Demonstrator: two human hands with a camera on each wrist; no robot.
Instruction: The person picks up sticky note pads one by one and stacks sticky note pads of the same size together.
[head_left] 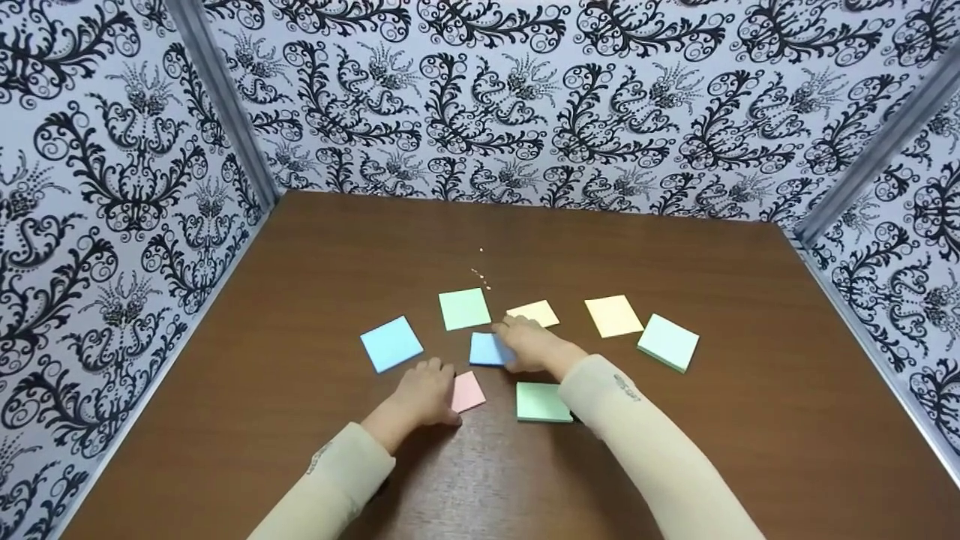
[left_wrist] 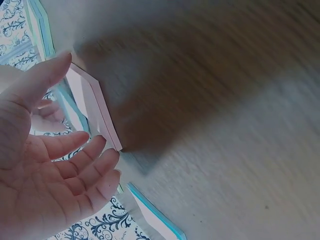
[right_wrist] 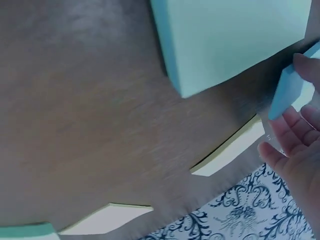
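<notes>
My left hand (head_left: 426, 394) reaches over a pad of pink sticky notes (head_left: 469, 392) on the table. In the left wrist view its fingers are loosely spread, the thumb near one corner of the pink pad and the fingertips by another; contact is unclear. With thumb and fingers on opposite edges, my right hand (head_left: 531, 345) pinches a small blue sticky note pad (head_left: 487, 350). That pad (right_wrist: 288, 90) shows between thumb and fingertips in the right wrist view. A thick green pad (head_left: 543, 403) lies just below the right forearm.
Around the hands lie another blue pad (head_left: 391, 344) at left, a light green pad (head_left: 464, 309), two yellow pads (head_left: 537, 312) behind and to the right, and a mint pad (head_left: 668, 343). Patterned walls (head_left: 487, 97) bound the brown table (head_left: 337, 240); small pale specks mark its surface.
</notes>
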